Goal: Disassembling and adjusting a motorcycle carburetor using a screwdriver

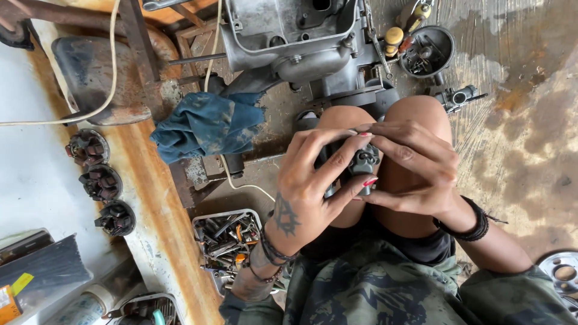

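— What's in the hands?

— A small grey metal part [363, 161], probably a carburettor body, though fingers hide most of it. It sits just above the knees, in front of the engine block [301, 42].

— How is it held?

— The left hand [307, 180] is clamped round it from below, steadying it; the right hand [415, 165] closes over its top, fingertips pinching.

— Anything close by?

— A blue rag [208, 126] lies left of the engine block, and a tray of bits [226, 238] lies nearer the person.
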